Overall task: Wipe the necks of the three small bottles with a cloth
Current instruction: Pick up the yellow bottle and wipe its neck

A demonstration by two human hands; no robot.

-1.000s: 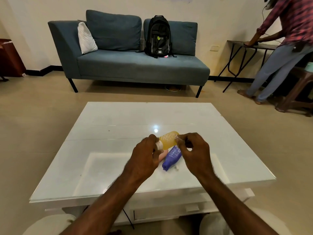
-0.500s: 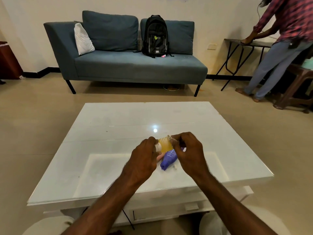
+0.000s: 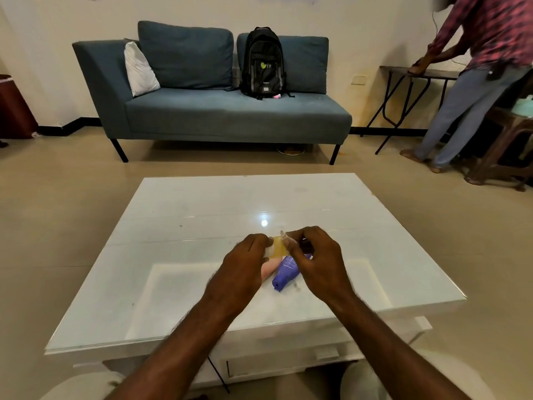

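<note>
Yellow bottle point(image 3: 279, 249) gripped at cap end by left hand point(image 3: 250, 262), lifted above table point(image 3: 202, 226). Right hand point(image 3: 315, 259) pinched on cloth point(image 3: 288, 241) against bottle. Purple bottle point(image 3: 285, 272), pink bottle point(image 3: 269, 269) lying beneath.

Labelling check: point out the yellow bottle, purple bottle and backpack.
yellow bottle point(image 3: 279, 249), head view, body between the hands
purple bottle point(image 3: 285, 271), head view, middle of body
backpack point(image 3: 264, 63), head view, front panel
</note>
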